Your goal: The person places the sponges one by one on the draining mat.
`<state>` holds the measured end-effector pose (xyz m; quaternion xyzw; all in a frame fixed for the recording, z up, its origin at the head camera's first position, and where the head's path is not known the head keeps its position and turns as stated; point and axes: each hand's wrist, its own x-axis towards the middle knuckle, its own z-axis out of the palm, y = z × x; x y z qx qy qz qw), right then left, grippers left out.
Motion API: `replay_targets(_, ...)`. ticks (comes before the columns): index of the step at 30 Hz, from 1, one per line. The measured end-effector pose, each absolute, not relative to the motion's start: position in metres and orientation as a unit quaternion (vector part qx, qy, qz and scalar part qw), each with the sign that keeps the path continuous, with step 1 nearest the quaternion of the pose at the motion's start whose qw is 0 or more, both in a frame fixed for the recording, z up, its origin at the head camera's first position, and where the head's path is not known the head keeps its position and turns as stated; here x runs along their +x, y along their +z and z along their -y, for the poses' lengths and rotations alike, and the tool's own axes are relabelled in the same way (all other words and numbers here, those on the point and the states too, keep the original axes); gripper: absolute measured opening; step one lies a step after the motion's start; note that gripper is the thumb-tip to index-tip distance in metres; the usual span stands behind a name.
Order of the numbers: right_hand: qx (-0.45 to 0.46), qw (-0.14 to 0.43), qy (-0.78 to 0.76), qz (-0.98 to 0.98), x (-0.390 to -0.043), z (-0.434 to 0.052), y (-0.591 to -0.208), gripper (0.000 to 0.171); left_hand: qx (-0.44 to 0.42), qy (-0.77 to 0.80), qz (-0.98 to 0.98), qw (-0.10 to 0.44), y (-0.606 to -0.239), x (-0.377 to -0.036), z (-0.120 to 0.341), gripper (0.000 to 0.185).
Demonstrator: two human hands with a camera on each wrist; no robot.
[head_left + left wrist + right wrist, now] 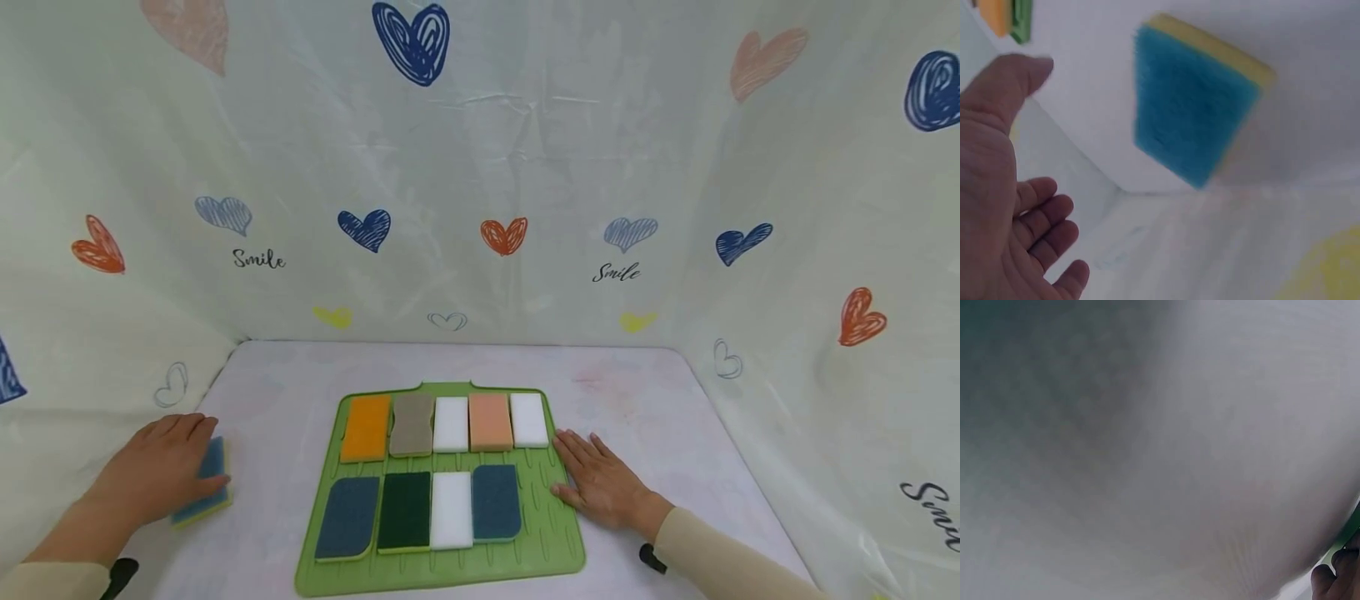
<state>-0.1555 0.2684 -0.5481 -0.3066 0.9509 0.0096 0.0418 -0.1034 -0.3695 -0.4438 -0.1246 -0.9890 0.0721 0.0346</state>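
Observation:
At the table's left side lies a blue sponge (216,460) with a yellow layer beneath it. My left hand (153,471) hovers over it, covering part of it in the head view. From the left wrist, the sponge (1191,106) shows apart from the relaxed fingers (1047,215), and nothing is held. On the far side of a green mat (551,542), my right hand (603,483) lies palm down with extended fingers, its fingertips at the mat's right edge. The right wrist view is mostly blurred pale surface, with a few fingertips in its corner.
The mat carries two rows of sponges. Behind are an orange (366,428), a grey (412,425), a peach (491,422) and white ones (451,425). In front lie a dark green (405,511), a white (452,510) and blue ones (347,517). A heart-printed curtain (562,150) surrounds the table.

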Motion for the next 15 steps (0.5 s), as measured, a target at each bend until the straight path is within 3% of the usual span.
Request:
replay_targets(6,-0.304,0.043,0.007,-0.952,-0.155,-0.268,-0.548,0.082,-0.105,0.083,0.991,-0.026,-0.453,-0.101,0.397,0.109)
replay_targets(15,-0.302,0.052,0.011,-0.952,-0.155,-0.267,-0.547,0.083,-0.098,0.095,0.99,-0.028,-0.465,-0.101,0.408,0.112)
